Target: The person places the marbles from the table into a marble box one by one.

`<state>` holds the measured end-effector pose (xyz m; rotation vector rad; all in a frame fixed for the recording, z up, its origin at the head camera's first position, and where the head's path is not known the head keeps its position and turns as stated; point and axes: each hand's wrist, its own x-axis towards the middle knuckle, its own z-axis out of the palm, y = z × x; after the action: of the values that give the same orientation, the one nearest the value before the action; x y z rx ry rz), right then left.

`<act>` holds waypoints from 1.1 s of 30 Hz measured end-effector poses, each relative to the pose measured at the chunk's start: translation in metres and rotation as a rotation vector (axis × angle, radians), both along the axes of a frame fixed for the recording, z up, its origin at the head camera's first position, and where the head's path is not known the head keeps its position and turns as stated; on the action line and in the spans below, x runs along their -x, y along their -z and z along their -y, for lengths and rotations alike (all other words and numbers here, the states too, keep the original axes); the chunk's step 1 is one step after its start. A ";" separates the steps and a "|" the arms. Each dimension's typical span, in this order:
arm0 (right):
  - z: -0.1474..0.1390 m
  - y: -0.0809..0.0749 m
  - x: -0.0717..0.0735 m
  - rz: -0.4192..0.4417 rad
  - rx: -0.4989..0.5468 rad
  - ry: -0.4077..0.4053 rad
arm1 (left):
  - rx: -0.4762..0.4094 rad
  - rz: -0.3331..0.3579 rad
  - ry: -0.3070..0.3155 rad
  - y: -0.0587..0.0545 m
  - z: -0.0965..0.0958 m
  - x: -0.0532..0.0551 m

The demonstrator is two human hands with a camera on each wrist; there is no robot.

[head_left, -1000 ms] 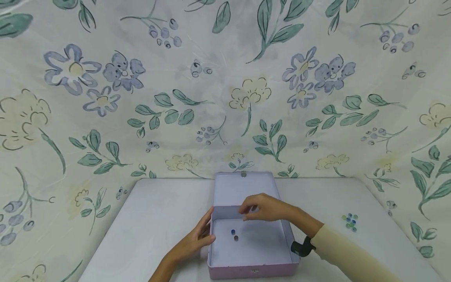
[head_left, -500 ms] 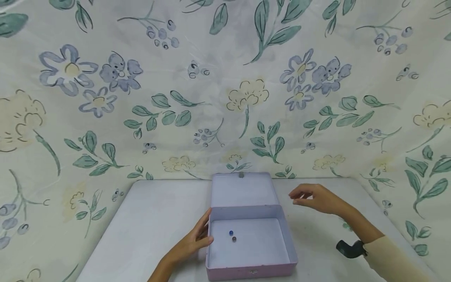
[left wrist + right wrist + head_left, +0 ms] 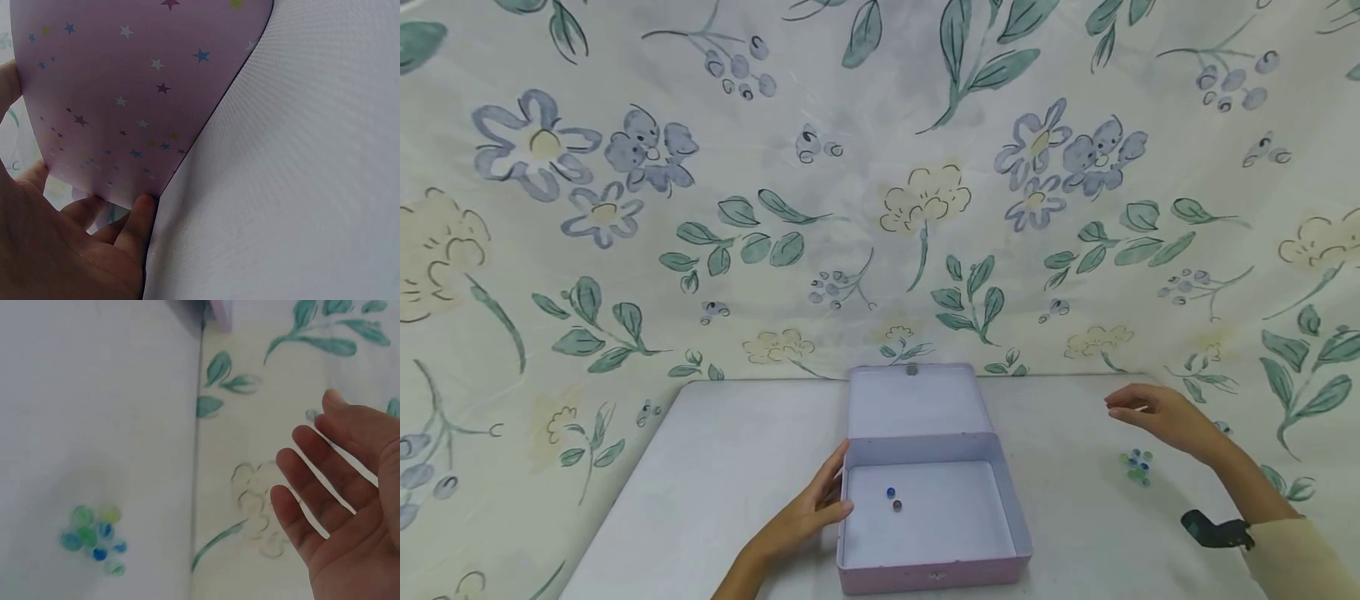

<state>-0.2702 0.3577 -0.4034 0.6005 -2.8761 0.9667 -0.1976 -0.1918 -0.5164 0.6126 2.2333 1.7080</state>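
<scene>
A shallow lilac box (image 3: 940,577) stands with its lid (image 3: 917,402) laid back. At its left side my left hand (image 3: 805,512) holds it, thumb over the rim and fingertips near the rear corner. The left wrist view shows the starred pink outer wall (image 3: 150,94) against this hand. Inside lie a blue marble (image 3: 891,492) and a dark brownish marble (image 3: 897,506), close together. My right hand (image 3: 1172,421) hovers above the table at the right, fingers loosely bent, holding nothing. Below it sits a cluster of green and blue marbles (image 3: 1137,468).
The white table (image 3: 730,450) runs back to a floral cloth (image 3: 880,208) hung behind and at both sides. In the right wrist view, the marble cluster (image 3: 87,536) lies left of the table's edge, away from the hand.
My right hand has moved from over the box's rear out to the right, near the marble cluster. My left hand stays at the box, and both marbles inside keep their places.
</scene>
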 end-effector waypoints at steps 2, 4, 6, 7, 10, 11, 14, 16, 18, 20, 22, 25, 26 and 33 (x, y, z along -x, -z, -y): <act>-0.007 0.005 -0.001 0.027 -0.012 0.039 | 0.000 0.001 0.001 0.000 0.000 0.000; -0.013 0.011 -0.002 0.059 -0.029 0.075 | 0.000 0.001 0.000 0.000 0.000 0.000; -0.017 0.020 -0.002 0.083 -0.042 0.108 | 0.002 0.002 -0.002 0.000 0.000 0.000; -0.019 0.025 -0.002 0.087 -0.048 0.118 | 0.001 0.002 -0.003 0.000 0.000 0.000; -0.025 0.040 -0.002 0.093 -0.060 0.140 | 0.005 0.005 -0.008 -0.001 0.000 -0.001; -0.027 0.044 -0.002 0.093 -0.066 0.150 | 0.005 0.007 -0.011 -0.001 0.000 -0.001; -0.032 0.055 -0.003 0.104 -0.074 0.167 | 0.005 0.010 -0.014 0.000 0.000 -0.001; -0.034 0.061 -0.003 0.115 -0.079 0.176 | 0.001 0.007 -0.010 0.000 0.000 -0.001; -0.036 0.067 -0.003 0.128 -0.083 0.183 | -0.007 0.005 -0.001 0.000 0.000 0.000; -0.038 0.073 -0.003 0.139 -0.103 0.194 | -0.013 0.003 0.007 0.000 0.001 -0.001; -0.038 0.079 -0.004 0.145 -0.121 0.209 | -0.016 -0.001 0.014 0.001 0.001 -0.001; -0.038 0.085 -0.005 0.167 -0.131 0.236 | -0.019 -0.006 0.017 0.001 0.001 -0.001; -0.038 0.086 -0.005 0.177 -0.128 0.245 | -0.019 -0.007 0.017 0.001 0.002 -0.001; -0.034 0.094 -0.005 0.206 -0.117 0.274 | -0.017 -0.006 0.014 0.001 0.002 -0.002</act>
<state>-0.2651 0.3916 -0.4975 0.1084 -3.1001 0.8709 -0.1959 -0.1935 -0.5170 0.6370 2.2153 1.7226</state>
